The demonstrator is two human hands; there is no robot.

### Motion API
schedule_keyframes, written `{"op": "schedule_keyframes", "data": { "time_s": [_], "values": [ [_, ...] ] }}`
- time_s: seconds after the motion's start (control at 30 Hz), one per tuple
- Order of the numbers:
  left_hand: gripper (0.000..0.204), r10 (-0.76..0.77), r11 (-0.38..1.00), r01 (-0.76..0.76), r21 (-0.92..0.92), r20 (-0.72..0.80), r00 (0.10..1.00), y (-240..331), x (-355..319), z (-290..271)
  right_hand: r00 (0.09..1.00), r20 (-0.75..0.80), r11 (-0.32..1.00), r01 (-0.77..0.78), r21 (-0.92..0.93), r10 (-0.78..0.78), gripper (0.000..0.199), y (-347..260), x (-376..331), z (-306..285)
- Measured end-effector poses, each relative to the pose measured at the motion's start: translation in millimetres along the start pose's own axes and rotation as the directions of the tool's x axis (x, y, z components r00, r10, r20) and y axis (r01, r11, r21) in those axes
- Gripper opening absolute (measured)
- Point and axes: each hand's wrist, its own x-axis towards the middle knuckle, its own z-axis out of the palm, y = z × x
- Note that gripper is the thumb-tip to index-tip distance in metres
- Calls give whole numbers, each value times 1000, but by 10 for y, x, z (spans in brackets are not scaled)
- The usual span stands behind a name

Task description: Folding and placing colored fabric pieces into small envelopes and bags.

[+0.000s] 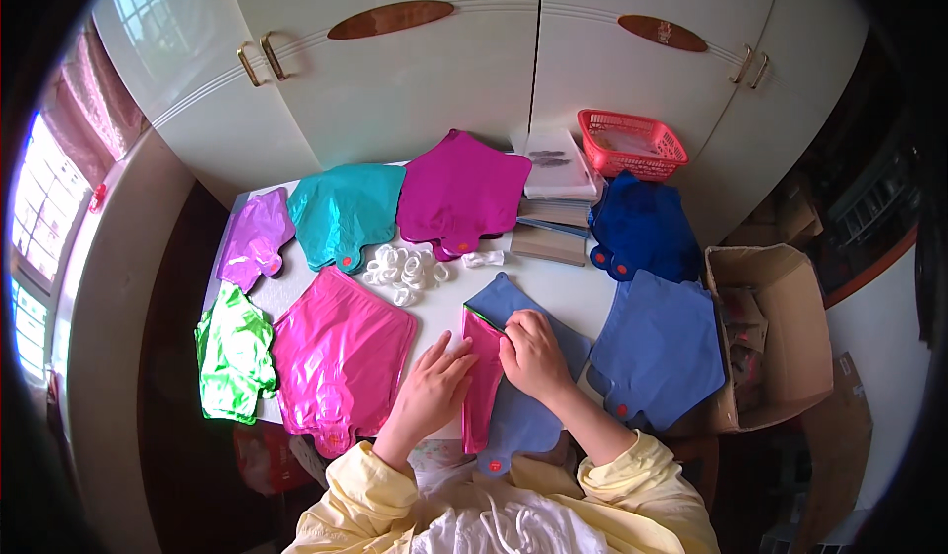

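A pink foil balloon point(477, 411), flat and folded into a narrow strip, lies over a blue-grey foil balloon point(523, 418) at the table's near middle. A thin green edge shows along the strip's upper end. My left hand point(432, 384) rests on the strip's left side with its fingers stretched out. With fingers curled in, my right hand point(535, 355) pinches the upper right edge of the folded foil; its fingertips are partly hidden. To the left is a stack of flat pink balloons point(341, 352), and to the right one of blue-grey balloons point(660, 342).
Purple point(257, 233), teal point(346, 208), magenta point(459, 189), dark blue point(647, 223) and green foil balloons point(232, 352) ring the white table point(434, 327). White ribbon rolls point(405, 268) lie mid-table. Behind stand a red basket point(632, 164) and flat packs point(548, 243); a cardboard box point(790, 356) is at right.
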Motion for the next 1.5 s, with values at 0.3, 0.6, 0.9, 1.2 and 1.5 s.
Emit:
{"op": "schedule_keyframes", "data": {
  "time_s": [0.3,0.6,0.9,1.2,1.5],
  "values": [
    [56,13,991,-35,131,160,987,-1,-41,-44,1000,-5,1000,-10,-19,10,8,-2,-9,7],
    [50,12,982,-41,183,161,987,-67,-61,10,998,-63,998,-18,-52,14,6,-14,-11,1],
    [52,31,962,-80,262,183,983,-38,-33,51,997,-61,995,-56,-87,51,6,-36,-9,-9],
    [53,21,959,-78,273,207,978,-36,-40,63,998,-50,994,-45,-98,40,7,-45,-7,-20],
    [54,19,949,-80,306,195,981,-15,-37,55,998,-52,966,-42,-256,29,16,-130,25,-115]
  ]
}}
